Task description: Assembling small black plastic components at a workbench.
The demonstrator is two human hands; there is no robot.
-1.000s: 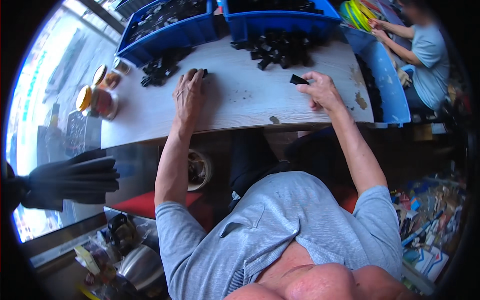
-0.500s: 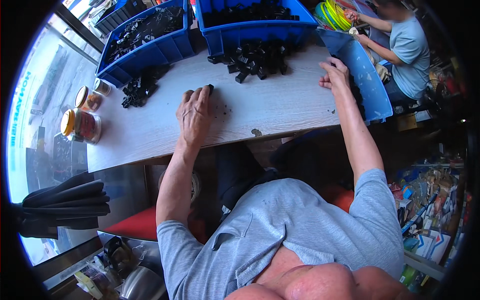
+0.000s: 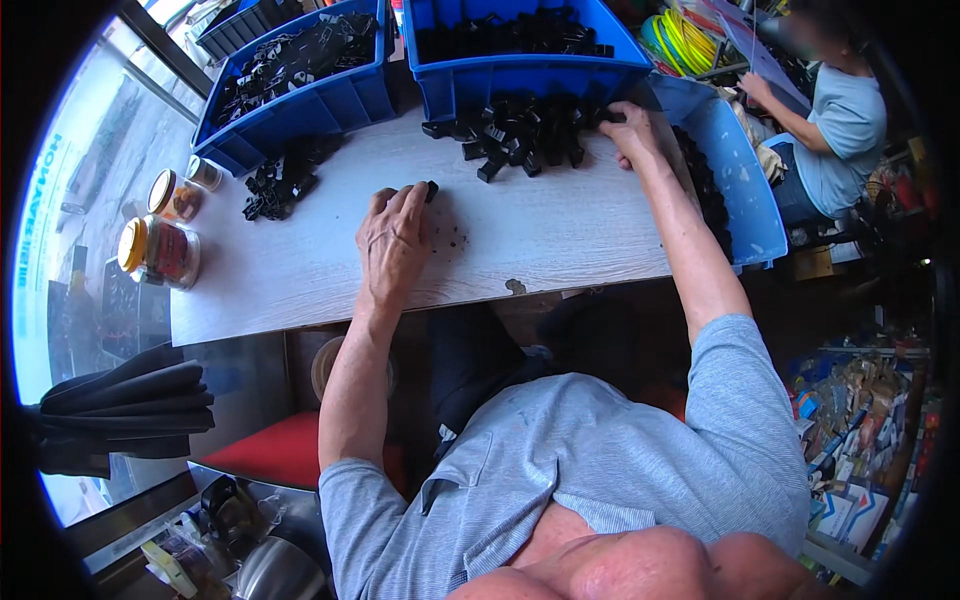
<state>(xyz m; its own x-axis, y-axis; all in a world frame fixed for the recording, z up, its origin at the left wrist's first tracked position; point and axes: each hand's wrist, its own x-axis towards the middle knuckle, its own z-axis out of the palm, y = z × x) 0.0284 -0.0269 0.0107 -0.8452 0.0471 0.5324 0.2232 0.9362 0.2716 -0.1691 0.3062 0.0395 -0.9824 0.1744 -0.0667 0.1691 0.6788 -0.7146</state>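
Note:
My left hand (image 3: 393, 243) rests on the table with its fingers closed on a small black plastic block (image 3: 431, 190), which shows past the fingertips. Farther right, my right hand (image 3: 637, 138) reaches to the right end of a loose pile of black plastic parts (image 3: 510, 140). Its fingers are bent round a small black part (image 3: 609, 117) there; the grip is partly hidden. The pile lies in front of a blue bin (image 3: 530, 75) filled with similar black parts. Dark crumbs (image 3: 455, 238) lie on the tabletop beside my left hand.
A second blue bin (image 3: 310, 112) stands at the far left, with flat black pieces (image 3: 275, 190) before it. Jars (image 3: 160, 250) line the left edge. A light blue bin (image 3: 745, 190) adjoins the table's right side. Another person (image 3: 840, 130) sits beyond it, near yellow-green coils (image 3: 685, 45).
My right hand has moved left and away from the light blue bin to the pile. My left hand stays nearly in place with the block. The other person's arms have shifted.

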